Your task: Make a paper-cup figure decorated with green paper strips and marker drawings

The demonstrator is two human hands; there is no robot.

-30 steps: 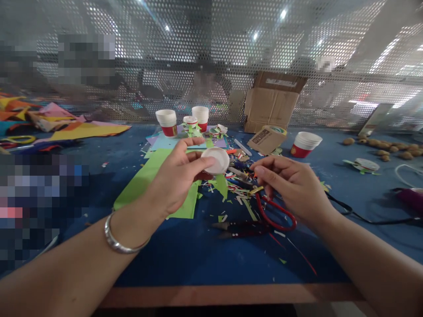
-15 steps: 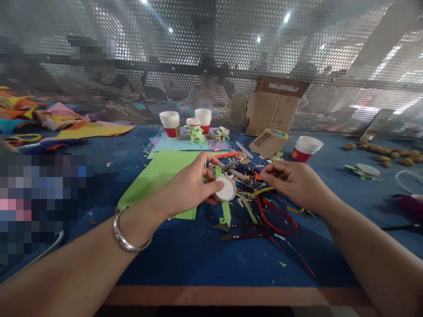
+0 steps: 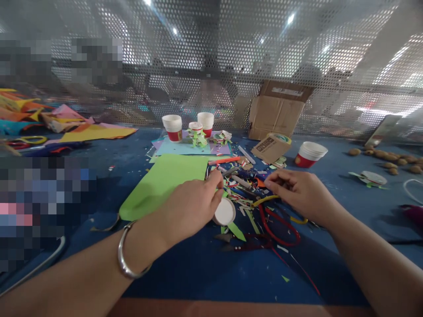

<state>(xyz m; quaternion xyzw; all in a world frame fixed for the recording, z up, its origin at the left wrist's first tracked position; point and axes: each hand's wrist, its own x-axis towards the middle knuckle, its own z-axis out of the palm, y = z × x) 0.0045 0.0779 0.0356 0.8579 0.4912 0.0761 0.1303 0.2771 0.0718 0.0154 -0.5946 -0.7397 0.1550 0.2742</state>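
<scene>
My left hand [image 3: 194, 200], with a silver bangle on its wrist, hovers beside a round white paper-cup base [image 3: 224, 211]. The base lies on the table with green paper strips [image 3: 237, 231] sticking out from under it. The fingers of this hand are curled in, and whatever may be between them is hidden. On the other side of the scraps, my right hand [image 3: 294, 187] has thumb and fingers drawn together; their contents cannot be made out. Below it lie red-handled scissors [image 3: 280, 226] and a yellow handle [image 3: 265, 200].
Green paper sheets [image 3: 165, 185] lie at left. Paper cups [image 3: 172, 127] and small paper turtles [image 3: 197, 137] stand behind, near a cardboard box [image 3: 277, 114]. Another cup stack [image 3: 310, 154], a paper turtle [image 3: 372, 178] and walnut-like brown objects [image 3: 383, 155] are at right. Colourful paper [image 3: 95, 132] is far left.
The cup base has gone from my left hand's fingers down onto the table, and its strips have turned. My left hand has shifted down beside it. The right hand has stayed nearly in place.
</scene>
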